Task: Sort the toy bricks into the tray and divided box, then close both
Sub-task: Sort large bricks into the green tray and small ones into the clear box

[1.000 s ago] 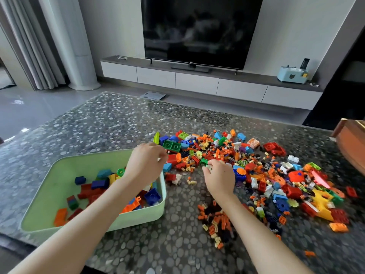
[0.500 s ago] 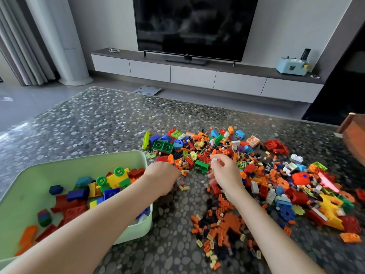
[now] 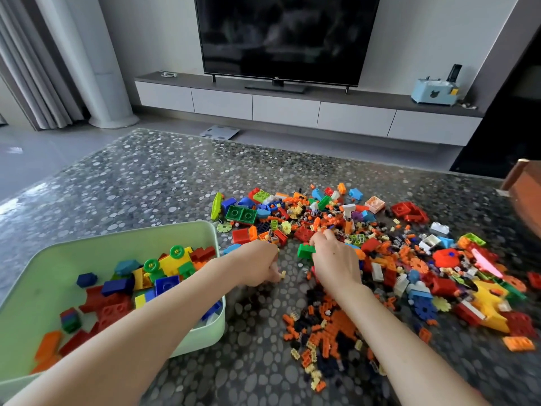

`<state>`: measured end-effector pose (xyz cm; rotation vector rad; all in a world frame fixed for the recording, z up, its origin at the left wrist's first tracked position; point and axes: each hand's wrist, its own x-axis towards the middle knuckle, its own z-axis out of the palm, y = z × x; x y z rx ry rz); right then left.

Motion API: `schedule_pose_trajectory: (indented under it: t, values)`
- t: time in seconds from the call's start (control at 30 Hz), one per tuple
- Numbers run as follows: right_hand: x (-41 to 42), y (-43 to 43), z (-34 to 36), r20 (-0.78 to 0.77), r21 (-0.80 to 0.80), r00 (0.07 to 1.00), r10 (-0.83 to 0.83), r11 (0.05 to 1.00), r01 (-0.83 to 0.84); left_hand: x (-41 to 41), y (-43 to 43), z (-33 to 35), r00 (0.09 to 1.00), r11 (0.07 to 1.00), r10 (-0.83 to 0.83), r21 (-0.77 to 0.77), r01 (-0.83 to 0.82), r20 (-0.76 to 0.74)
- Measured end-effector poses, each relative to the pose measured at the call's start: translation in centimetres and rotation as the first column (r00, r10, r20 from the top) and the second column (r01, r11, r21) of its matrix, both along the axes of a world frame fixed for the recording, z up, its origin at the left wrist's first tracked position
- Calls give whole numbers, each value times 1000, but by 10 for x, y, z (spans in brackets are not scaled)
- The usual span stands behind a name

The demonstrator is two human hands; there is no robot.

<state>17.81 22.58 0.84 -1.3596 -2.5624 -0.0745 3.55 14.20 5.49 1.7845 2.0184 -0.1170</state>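
We're mid-sort: big bricks go into the pale green plastic tray point(image 3: 44, 273) at left, approx a third full. Left hand point(image 3: 257, 263) sits w/ fingers curled on a tiny cream brick point(image 3: 282, 274) on the pebble-patterned table point(image 3: 146, 177); right hand point(image 3: 335, 259) pinches a green block point(image 3: 306, 251) at the near edge of the loose multicoloured brick pile point(image 3: 380, 244). Next, we judge: lift the block, carry it left over the rim. Vs 0.5 s ago, left hand has shifted off the tray toward the pile. Divided box not in view.
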Motion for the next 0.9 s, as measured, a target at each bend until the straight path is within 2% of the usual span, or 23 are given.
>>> schedule_pose_trajectory:
  t: [0.1, 0.2, 0.23, 0.27, 0.33, 0.4, 0.43, 0.47, 0.5, 0.53, 0.57, 0.6, 0.63, 0.67, 0.7, 0.73, 0.77, 0.83, 0.9]
  values:
    - [27, -4, -3, -40, 96, 998, 58, 994, -54, 8, -6, -2, 968, 986, 87, 118, -117, 235]
    - [54, -14, 3, -66, 204, 989, 133, 972, -117, 23, -12, -2, 889, 974, 117, 123, -190, 443]
    - [63, -17, 5, -40, 246, 986, 165, 958, -150, 29, -15, -1, 879, 969, 112, 147, -201, 463]
    - [70, -20, 6, -5, 288, 984, 177, 943, -168, 33, -18, 0, 899, 961, 88, 201, -190, 428]
    - [79, -24, 5, 33, 349, 983, 181, 919, -181, 40, -24, 1, 982, 934, -18, 355, -52, 190]
    - [82, -26, 2, -15, 356, 984, 177, 921, -160, 43, -30, 3, 987, 868, -138, 471, 158, -76]
    - [81, -27, 2, -69, 321, 987, 147, 940, -117, 42, -34, 5, 980, 834, -160, 514, 200, -120]
    - [78, -31, 6, -155, 242, 984, 92, 969, -52, 41, -38, 7, 983, 816, -148, 547, 184, -110]
    - [73, -37, 14, -270, 117, 963, 15, 993, 18, 39, -43, 11, 993, 806, -113, 581, 115, -40]
    - [67, -41, 22, -402, -84, 913, -68, 996, 37, 34, -48, 16, 996, 805, -51, 593, -6, 79]
    - [60, -44, 30, -548, -359, 814, -193, 933, -21, 30, -54, 22, 977, 803, 27, 577, -148, 213]
    - [52, -47, 38, -635, -627, 670, -384, 763, -156, 25, -60, 29, 936, 798, 105, 532, -281, 337]
    - [44, -53, 46, -621, -778, 525, -582, 540, -322, 17, -68, 35, 873, 782, 169, 477, -402, 458]
    - [36, -60, 53, -557, -807, 414, -720, 350, -476, 6, -74, 39, 783, 760, 221, 400, -512, 582]
    - [28, -68, 59, -494, -780, 347, -797, 230, -583, -4, -81, 42, 665, 730, 261, 308, -611, 700]
    - [18, -78, 66, -448, -743, 321, -834, 148, -653, -15, -90, 45, 549, 695, 292, 220, -684, 783]
    - [8, -87, 71, -419, -709, 321, -849, 86, -700, -27, -97, 47, 473, 665, 318, 162, -729, 822]
    - [-12, -105, 79, -383, -657, 341, -859, -6, -754, -47, -113, 47, 433, 628, 375, 119, -769, 819]
    - [-34, -120, 82, -367, -623, 357, -859, -58, -780, -60, -127, 48, 381, 602, 425, 58, -797, 821]
